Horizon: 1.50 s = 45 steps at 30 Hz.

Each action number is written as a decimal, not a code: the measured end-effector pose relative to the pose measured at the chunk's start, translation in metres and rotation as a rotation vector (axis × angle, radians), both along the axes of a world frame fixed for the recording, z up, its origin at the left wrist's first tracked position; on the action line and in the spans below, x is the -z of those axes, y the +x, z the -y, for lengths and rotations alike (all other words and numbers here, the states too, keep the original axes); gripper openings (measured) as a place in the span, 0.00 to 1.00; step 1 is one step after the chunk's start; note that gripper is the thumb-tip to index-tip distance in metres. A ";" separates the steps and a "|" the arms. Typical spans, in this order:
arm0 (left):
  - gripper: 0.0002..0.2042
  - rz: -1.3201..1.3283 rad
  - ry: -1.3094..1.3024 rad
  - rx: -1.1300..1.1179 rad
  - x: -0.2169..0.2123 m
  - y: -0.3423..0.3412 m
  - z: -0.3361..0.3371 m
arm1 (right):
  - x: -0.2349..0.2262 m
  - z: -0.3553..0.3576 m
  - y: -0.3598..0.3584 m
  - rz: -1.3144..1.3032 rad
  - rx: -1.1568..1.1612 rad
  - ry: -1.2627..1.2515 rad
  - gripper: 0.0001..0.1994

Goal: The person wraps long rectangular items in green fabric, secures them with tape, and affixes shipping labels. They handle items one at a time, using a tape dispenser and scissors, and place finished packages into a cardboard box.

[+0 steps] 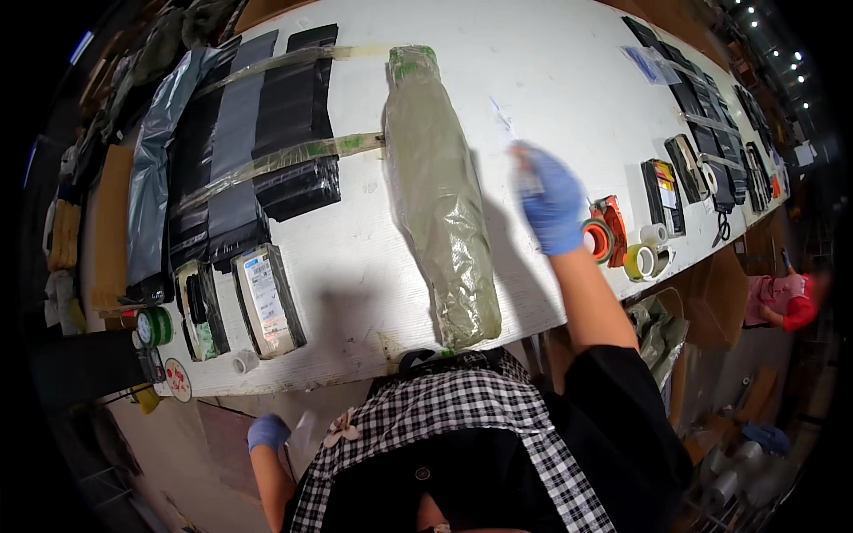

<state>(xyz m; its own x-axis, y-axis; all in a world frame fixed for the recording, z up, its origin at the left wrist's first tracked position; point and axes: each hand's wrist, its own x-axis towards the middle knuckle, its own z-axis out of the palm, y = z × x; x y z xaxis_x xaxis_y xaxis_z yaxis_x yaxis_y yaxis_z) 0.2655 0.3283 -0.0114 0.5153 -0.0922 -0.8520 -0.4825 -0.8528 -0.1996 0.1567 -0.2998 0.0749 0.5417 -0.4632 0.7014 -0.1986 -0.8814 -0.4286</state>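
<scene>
A long parcel (pixel 437 186) wrapped in olive-grey plastic lies lengthwise on the white table, with green-printed tape at its far end. Just right of it is my right hand (pixel 549 200) in a blue glove, raised over the table. Its fingers are closed together around something small and pale, and a thin blue-and-white streak (pixel 503 120) shows beyond the fingertips, too blurred to name. My left hand (pixel 268 433), also blue-gloved, hangs low beside my checked apron, below the table's near edge. A pale translucent piece (pixel 303 433) shows next to it; the fingers are not clear.
Flat black and grey plastic-wrapped parcels (pixel 233 142) lie at left, with clear tape running across them. Dividers with a labelled box (pixel 267 300) stand near the front edge. Tape rolls (pixel 640 261) and a red tape dispenser (pixel 611 222) sit at right. A person (pixel 786 300) in red stands beyond.
</scene>
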 end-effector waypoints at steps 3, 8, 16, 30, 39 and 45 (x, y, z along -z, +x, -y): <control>0.13 0.003 0.114 0.173 0.047 -0.017 -0.063 | 0.010 -0.027 0.067 -1.228 -0.130 0.250 0.09; 0.15 -0.133 -0.283 0.207 0.023 -0.034 -0.018 | 0.055 -0.044 0.019 -0.431 -0.427 0.215 0.24; 0.14 0.024 -0.553 -0.233 -0.027 -0.028 0.117 | 0.073 0.014 0.153 -0.672 -0.032 0.233 0.36; 0.34 -1.422 -1.352 -1.361 0.071 0.039 0.438 | 0.052 -0.146 -0.103 -0.551 0.063 1.008 0.56; 0.35 -1.596 -1.451 -1.021 0.027 0.040 0.500 | 0.071 -0.138 -0.121 -0.261 0.129 0.543 0.47; 0.36 -1.653 -2.129 -0.725 -0.157 0.198 0.616 | -0.041 0.095 0.127 0.533 0.176 0.652 0.41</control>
